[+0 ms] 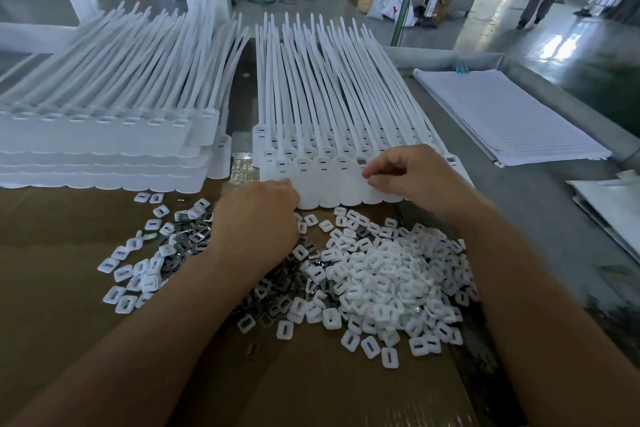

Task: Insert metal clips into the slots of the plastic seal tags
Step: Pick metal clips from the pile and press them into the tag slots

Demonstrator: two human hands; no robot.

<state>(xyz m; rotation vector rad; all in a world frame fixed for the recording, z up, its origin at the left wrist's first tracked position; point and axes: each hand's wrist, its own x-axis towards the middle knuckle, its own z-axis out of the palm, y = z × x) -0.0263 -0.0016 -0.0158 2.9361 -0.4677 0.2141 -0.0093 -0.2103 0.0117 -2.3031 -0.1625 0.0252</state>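
The tags (311,184) lie in a row beyond the loose clips (194,239); one slot beside the right hand (412,173) shows metal, the others seemingly unfilled; its fingertips press together, the left hand (256,215) curls at the row's edge; what either holds is hidden.

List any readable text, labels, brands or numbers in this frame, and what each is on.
No text in this frame can be read.
White sack far back: red print, too blurred to read.
Ruled sheets: printed lines only; any writing is too small to tell.
Seal tags, white caps and metal clips: no markings visible.
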